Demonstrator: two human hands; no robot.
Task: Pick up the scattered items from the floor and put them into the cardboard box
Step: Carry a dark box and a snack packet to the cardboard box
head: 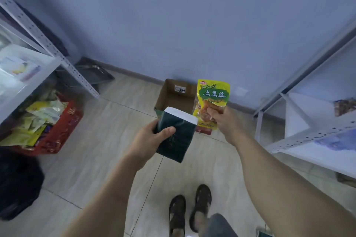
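The open cardboard box (173,94) stands on the floor against the far wall, its inside mostly bare where it shows. My left hand (152,140) grips a dark green tissue pack (177,136) with a white top, held in the air just in front of the box. My right hand (224,119) holds a yellow-green snack packet (212,98) by its lower part, upright over the box's right side. A red packet (205,128) shows under that hand beside the box; whether it lies in or outside the box I cannot tell.
A red basket (57,131) full of snack bags sits on the floor at the left under a white metal shelf (30,67). Another white shelf (316,121) stands at the right. A black bag (17,184) lies at the near left. My sandalled feet (189,209) are on the tiled floor.
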